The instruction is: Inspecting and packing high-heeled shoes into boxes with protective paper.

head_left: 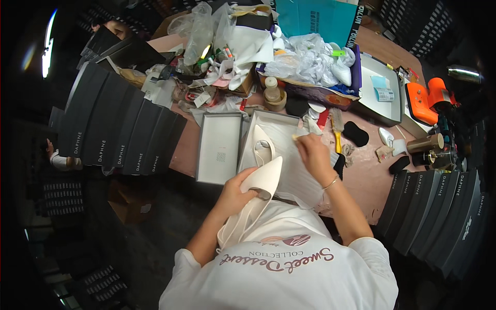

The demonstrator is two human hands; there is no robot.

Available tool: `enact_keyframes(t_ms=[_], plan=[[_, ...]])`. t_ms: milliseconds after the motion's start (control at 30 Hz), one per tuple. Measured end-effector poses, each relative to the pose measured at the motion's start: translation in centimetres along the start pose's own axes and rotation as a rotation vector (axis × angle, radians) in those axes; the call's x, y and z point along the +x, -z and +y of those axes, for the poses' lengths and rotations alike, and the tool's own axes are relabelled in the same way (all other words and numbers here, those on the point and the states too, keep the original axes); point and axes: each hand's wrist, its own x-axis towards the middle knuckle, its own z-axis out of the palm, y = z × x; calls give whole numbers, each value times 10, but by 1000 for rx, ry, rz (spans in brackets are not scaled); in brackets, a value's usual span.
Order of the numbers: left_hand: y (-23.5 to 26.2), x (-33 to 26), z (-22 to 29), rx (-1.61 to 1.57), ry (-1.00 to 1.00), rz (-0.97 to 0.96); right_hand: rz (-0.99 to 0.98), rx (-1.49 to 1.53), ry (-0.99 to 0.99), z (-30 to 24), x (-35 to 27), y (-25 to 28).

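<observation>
My left hand [233, 192] is closed round a white pointed-toe shoe [266, 174], its toe angled up to the right and its straps hanging toward my lap. Just beyond it, a second white pointed shoe [257, 135] lies along the left side of an open shoebox [276, 117] lined with white tissue paper [297, 178]. Over the tissue, my right hand [313, 157] has its fingers pinched together; a small pale yellowish bit shows at their tips, too small to name. A grey box lid [219, 134], pale inside, sits left of the shoebox.
Stacks of dark grey shoeboxes stand at left [111, 124] and right [439, 206]. Behind are a carton of crumpled plastic [310, 59], a bottle [272, 90], a yellow-handled brush [337, 129], a black oval pad [356, 134], an orange tool [421, 102] and a white-lined tray [380, 111].
</observation>
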Motion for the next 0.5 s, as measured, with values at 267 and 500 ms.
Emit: enact_keyframes(t_ms=[267, 500], plan=[[25, 49, -22, -1241, -50, 216, -131, 1116, -620, -21, -10, -18], [-2, 38, -17, -1745, -169, -418, -173, 1278, -758, -28, -56, -7]])
